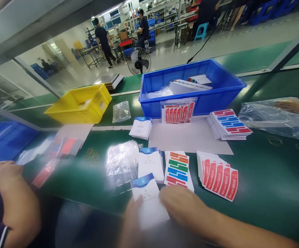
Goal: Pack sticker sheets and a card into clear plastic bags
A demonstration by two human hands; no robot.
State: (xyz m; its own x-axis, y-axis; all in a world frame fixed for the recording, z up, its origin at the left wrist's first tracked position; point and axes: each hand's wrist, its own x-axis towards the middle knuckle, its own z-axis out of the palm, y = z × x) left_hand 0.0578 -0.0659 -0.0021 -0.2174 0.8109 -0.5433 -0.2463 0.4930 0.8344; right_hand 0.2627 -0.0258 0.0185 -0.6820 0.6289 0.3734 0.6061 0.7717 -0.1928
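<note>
A white booklet with a blue top (149,196) is in my left hand (132,217), which is blurred at the bottom centre with its thumb on the booklet's face. My right hand (179,203) is at the booklet's right edge, its fingers bent and blurred; what it holds, if anything, is hidden. Just beyond lie a stack of similar booklets (151,164) and a pile of multicoloured label sheets (177,168). Fanned red label sheets (219,175) lie to the right. Clear plastic bags (122,162) are on the left of the booklets.
A blue bin (191,100) and yellow bin (82,106) stand at the back. Another booklet stack (141,128), more label sheets (229,124) and a large plastic bag (276,117) lie on the green table (268,186). A person's hands (3,174) are at far left.
</note>
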